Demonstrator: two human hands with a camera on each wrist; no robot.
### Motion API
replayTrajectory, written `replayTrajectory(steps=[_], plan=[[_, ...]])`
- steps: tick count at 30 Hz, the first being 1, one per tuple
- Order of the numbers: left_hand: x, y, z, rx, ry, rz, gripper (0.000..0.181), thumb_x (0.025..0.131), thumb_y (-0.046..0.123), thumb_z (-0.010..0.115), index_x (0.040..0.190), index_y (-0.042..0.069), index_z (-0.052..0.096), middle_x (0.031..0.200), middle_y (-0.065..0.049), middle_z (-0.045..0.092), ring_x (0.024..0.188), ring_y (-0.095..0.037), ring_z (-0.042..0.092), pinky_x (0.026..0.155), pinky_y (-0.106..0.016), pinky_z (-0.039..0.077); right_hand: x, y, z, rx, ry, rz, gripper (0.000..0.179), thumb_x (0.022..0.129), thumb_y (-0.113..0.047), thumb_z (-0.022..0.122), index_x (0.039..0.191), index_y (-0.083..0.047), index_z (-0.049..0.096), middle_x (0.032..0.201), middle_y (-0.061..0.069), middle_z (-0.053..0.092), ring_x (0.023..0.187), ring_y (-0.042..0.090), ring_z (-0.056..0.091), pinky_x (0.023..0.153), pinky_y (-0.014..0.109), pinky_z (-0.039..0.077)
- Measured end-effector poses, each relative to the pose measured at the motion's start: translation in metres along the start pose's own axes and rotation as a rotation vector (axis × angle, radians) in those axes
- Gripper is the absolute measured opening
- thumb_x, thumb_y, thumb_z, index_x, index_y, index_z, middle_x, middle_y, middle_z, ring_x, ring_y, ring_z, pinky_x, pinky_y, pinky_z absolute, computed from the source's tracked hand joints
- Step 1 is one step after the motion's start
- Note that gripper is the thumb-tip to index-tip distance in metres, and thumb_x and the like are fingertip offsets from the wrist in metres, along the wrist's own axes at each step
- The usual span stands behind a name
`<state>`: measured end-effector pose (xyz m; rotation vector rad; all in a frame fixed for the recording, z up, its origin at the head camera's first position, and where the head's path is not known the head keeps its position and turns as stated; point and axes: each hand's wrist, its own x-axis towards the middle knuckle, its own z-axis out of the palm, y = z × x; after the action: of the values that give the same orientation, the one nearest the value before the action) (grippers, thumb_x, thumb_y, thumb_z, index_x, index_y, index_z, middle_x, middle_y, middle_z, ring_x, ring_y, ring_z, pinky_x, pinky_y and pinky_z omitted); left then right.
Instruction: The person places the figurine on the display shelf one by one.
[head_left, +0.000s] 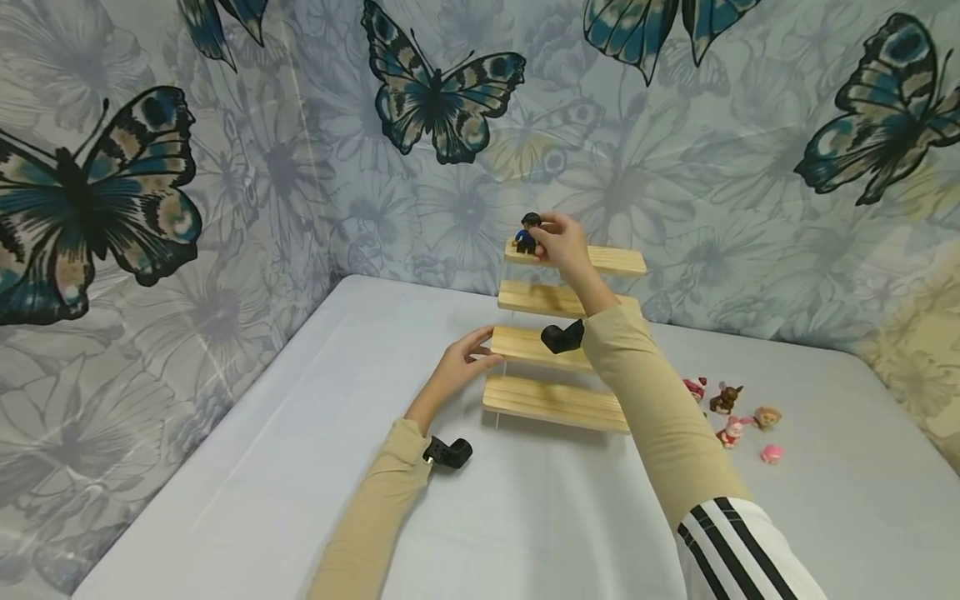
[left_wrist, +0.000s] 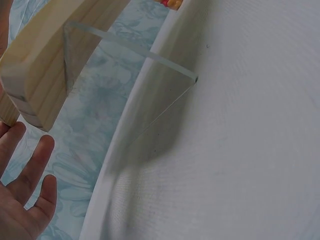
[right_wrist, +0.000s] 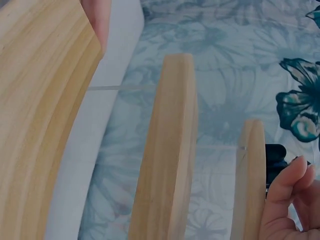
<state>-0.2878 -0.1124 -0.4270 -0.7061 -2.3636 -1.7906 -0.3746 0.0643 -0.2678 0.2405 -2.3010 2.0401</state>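
Note:
A wooden display stand (head_left: 555, 400) with several stepped shelves stands on the table. At the left end of its top shelf (head_left: 618, 260), my right hand (head_left: 562, 246) pinches a small toy figure (head_left: 523, 242) with black hair, a blue top and dark legs. The right wrist view shows the figure's dark legs (right_wrist: 274, 152) at the shelf's surface, partly covered by fingers. Lower down, my left hand (head_left: 457, 367) grips the left end of the second shelf from the bottom (head_left: 517, 343). In the left wrist view its other fingers (left_wrist: 35, 167) spread beside the wood.
To the right of the stand lie several small figurines, among them a brown animal (head_left: 725, 398), a pink pig (head_left: 731, 433) and a small pink piece (head_left: 772, 453). Clear supports (left_wrist: 130, 47) join the shelves. Butterfly-patterned cloth (head_left: 450, 192) hangs behind the white table (head_left: 247, 467).

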Motion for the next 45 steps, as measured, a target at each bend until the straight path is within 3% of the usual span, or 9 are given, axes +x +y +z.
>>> replayTrajectory(steps=[7,15,19,25,29,37,45], plan=[[0.002,-0.002,0.003,-0.016,0.006,0.002,0.057,0.085,0.018,0.063,0.135,0.004,0.039,0.133,-0.010,0.043,0.100,-0.019,0.054,0.081,-0.031,0.042,0.001,-0.001,-0.004,0.064,-0.019,0.032,0.036,0.091,-0.007,0.052,0.127,-0.005,0.048,0.107,0.010,0.051,0.050,0.010,0.044,0.046,0.021,0.042],[-0.008,0.032,-0.001,-0.018,-0.014,-0.009,0.055,0.087,0.011,0.061,0.133,-0.004,0.037,0.132,-0.020,0.041,0.102,-0.030,0.052,0.083,-0.036,0.041,-0.001,0.003,-0.011,0.213,-0.034,0.058,0.053,0.089,0.000,0.053,0.138,-0.008,0.033,0.121,0.014,0.040,0.057,0.012,0.045,0.051,0.021,0.043],[-0.009,0.035,-0.001,-0.013,-0.008,-0.042,0.055,0.087,0.012,0.061,0.134,-0.004,0.036,0.132,-0.018,0.041,0.102,-0.028,0.052,0.083,-0.036,0.040,-0.008,0.005,-0.020,0.221,-0.022,0.007,0.051,0.089,0.001,0.052,0.136,-0.007,0.035,0.128,0.016,0.038,0.057,0.012,0.046,0.052,0.021,0.044],[-0.008,0.036,-0.001,-0.028,-0.013,-0.051,0.055,0.087,0.012,0.061,0.135,-0.002,0.037,0.133,-0.018,0.039,0.103,-0.029,0.051,0.083,-0.037,0.041,-0.022,0.012,-0.044,0.222,-0.024,-0.110,0.047,0.089,0.002,0.053,0.133,-0.006,0.039,0.124,0.013,0.042,0.054,0.011,0.047,0.053,0.022,0.044],[-0.009,0.035,0.000,-0.034,-0.013,-0.052,0.055,0.087,0.010,0.061,0.134,-0.002,0.037,0.133,-0.018,0.040,0.103,-0.031,0.051,0.082,-0.037,0.041,-0.038,0.018,-0.063,0.183,-0.026,-0.140,0.045,0.088,-0.002,0.057,0.130,-0.006,0.042,0.123,0.013,0.044,0.053,0.010,0.047,0.052,0.021,0.043],[-0.010,0.036,0.004,-0.032,-0.046,-0.063,0.057,0.087,0.011,0.060,0.136,-0.001,0.034,0.134,-0.018,0.038,0.104,-0.030,0.051,0.083,-0.037,0.042,-0.093,0.034,-0.113,0.130,-0.109,-0.231,0.041,0.086,-0.001,0.058,0.126,0.000,0.046,0.117,0.012,0.048,0.049,0.011,0.046,0.047,0.022,0.042],[-0.007,0.026,0.001,-0.018,-0.043,-0.104,0.061,0.086,0.023,0.062,0.138,0.006,0.034,0.136,-0.012,0.038,0.106,-0.024,0.050,0.083,-0.036,0.042,-0.122,0.047,-0.145,0.025,-0.049,-0.208,0.037,0.087,-0.011,0.059,0.121,0.000,0.051,0.119,0.009,0.049,0.054,0.013,0.046,0.050,0.023,0.041]])
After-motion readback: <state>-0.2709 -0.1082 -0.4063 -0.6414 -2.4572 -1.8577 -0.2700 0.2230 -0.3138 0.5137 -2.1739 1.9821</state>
